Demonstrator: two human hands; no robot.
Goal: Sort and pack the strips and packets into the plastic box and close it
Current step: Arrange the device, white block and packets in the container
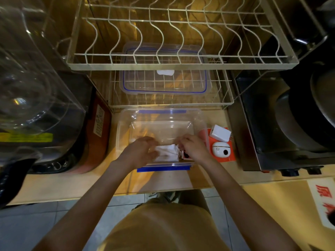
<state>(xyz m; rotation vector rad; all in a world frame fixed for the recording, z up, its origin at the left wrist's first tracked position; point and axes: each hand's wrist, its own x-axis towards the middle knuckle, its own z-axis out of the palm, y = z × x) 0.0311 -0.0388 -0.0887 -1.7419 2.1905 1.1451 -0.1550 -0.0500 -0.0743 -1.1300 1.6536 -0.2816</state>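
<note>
Reaching into the near end of the clear plastic box (pixel 125 127), both hands work at a stack of white packets (pixel 167 152) — the left hand (pixel 140 151) with fingers curled round the stack's left side, the right hand (pixel 193 148) pinching its right edge beside a red-and-black packet (pixel 185 156). The box stands open on the counter (pixel 72 183); its lid (pixel 164 69) (blue-sealed) lies on the wire rack (pixel 224 98) behind.

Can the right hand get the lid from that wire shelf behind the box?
Probably yes: the lid lies on the lower wire shelf, open at the front, though the right hand is busy holding packets.
</note>
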